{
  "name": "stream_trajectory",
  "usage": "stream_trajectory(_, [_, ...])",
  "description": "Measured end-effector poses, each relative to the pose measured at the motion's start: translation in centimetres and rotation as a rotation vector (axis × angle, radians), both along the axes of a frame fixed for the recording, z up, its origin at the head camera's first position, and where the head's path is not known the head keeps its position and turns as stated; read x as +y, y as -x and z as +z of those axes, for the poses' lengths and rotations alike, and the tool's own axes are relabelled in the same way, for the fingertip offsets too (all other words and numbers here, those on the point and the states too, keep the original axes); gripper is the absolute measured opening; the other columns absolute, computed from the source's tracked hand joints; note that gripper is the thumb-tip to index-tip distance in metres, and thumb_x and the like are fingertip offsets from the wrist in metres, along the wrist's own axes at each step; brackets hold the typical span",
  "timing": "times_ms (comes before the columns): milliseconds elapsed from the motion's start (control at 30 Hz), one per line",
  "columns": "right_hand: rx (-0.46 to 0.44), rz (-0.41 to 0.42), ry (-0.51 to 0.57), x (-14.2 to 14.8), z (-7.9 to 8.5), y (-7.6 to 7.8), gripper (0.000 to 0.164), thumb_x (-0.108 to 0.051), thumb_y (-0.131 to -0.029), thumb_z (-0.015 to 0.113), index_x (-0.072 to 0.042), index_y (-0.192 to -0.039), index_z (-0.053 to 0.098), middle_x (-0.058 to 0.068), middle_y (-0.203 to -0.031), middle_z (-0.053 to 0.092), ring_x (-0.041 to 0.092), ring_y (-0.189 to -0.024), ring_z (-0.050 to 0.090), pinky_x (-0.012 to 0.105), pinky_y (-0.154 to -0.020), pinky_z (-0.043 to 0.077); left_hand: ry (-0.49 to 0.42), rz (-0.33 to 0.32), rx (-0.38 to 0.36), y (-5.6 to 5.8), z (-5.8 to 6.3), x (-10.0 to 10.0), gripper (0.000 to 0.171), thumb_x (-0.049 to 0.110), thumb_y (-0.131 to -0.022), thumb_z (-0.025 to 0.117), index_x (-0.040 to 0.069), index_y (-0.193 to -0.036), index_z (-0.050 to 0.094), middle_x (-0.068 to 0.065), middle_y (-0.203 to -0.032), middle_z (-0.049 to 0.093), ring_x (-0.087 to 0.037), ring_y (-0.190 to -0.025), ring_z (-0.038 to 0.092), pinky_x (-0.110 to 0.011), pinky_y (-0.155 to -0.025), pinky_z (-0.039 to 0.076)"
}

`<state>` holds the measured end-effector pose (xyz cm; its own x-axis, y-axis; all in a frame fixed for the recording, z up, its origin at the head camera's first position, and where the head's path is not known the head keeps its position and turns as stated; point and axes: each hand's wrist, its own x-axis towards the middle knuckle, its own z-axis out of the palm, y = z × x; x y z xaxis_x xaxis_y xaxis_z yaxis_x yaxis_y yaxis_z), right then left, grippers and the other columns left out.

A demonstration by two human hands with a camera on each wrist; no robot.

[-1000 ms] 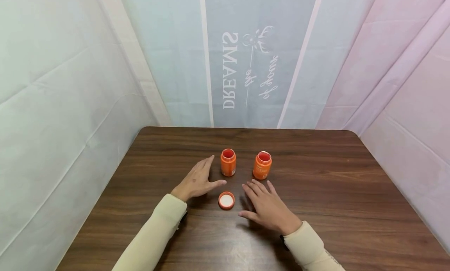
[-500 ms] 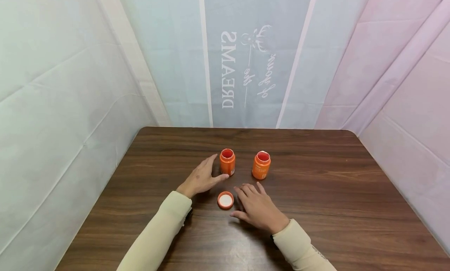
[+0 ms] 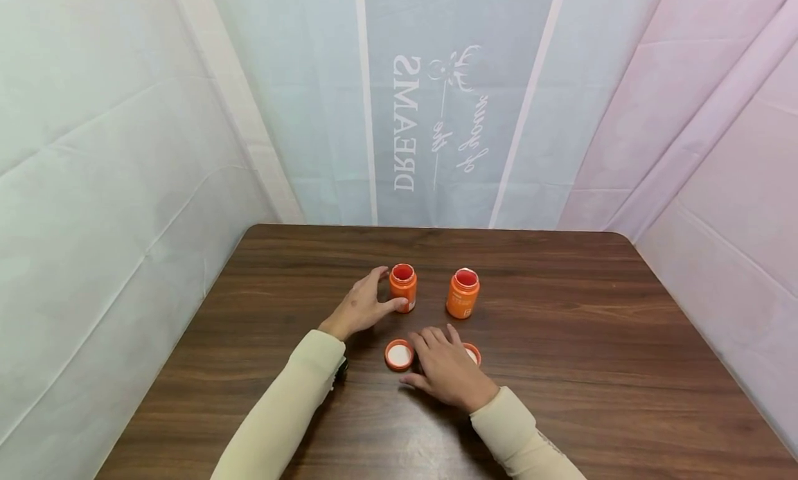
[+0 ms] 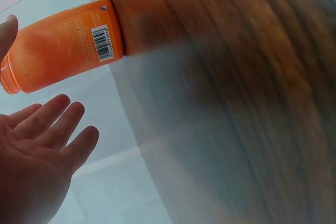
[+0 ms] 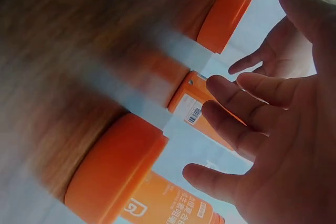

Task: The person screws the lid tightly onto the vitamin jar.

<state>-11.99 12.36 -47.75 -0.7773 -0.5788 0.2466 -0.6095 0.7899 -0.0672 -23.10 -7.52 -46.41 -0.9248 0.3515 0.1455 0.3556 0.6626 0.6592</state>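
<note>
Two orange bottles without caps stand upright on the brown table. My left hand is at the left bottle, thumb in front of it and fingers on its far left side. In the left wrist view a gap shows between those loosely spread fingers and the bottle. Over the table nearer me, my right hand hovers with relaxed fingers, holding nothing. To its left lies an orange cap, white inside facing up. A second cap is partly hidden behind the right hand; the right wrist view shows both caps apart from the fingers.
The right bottle stands a short way right of the left one, beyond the right hand. Wood-grain table top spreads around. A printed blue-grey cloth hangs behind the far edge, with pale sheets at both sides.
My left hand has moved right and forward to the left bottle. The right hand has shifted left toward the left cap, uncovering part of the second cap. Bottles and caps stay put.
</note>
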Motion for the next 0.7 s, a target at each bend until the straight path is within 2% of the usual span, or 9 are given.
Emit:
stream_trajectory(233, [0.006, -0.023, -0.012, -0.5, 0.6, 0.6, 0.063, -0.056, -0.087, 0.07, -0.004, -0.122, 0.06, 0.01, -0.113, 0.06, 0.03, -0.111, 0.057, 0.068, -0.095, 0.04, -0.069, 0.001, -0.056, 0.7, 0.7, 0.5, 0.081, 0.041, -0.088, 0.077, 0.004, -0.149, 0.038, -0.015, -0.146, 0.049, -0.032, -0.133, 0.048, -0.051, -0.106, 0.041])
stream_trajectory(467, [-0.006, -0.037, -0.032, -1.3, 0.8, 1.4, 0.059, -0.058, -0.087, 0.069, -0.007, -0.115, 0.061, 0.009, -0.11, 0.061, 0.029, -0.108, 0.059, 0.068, -0.094, 0.041, -0.101, 0.001, -0.074, 1.7, 1.0, 0.4, 0.077, 0.038, -0.087, 0.079, 0.005, -0.145, 0.041, -0.014, -0.144, 0.051, -0.03, -0.131, 0.05, -0.049, -0.106, 0.043])
stream_trajectory(700, [-0.04, -0.061, -0.043, -2.2, 1.2, 2.2, 0.058, -0.059, -0.086, 0.069, -0.007, -0.112, 0.061, 0.009, -0.108, 0.062, 0.029, -0.102, 0.059, 0.057, -0.081, 0.046, -0.107, -0.018, -0.064, 2.5, 1.2, 0.3, 0.076, 0.035, -0.086, 0.08, 0.002, -0.143, 0.042, -0.016, -0.141, 0.053, -0.032, -0.129, 0.051, -0.048, -0.105, 0.043])
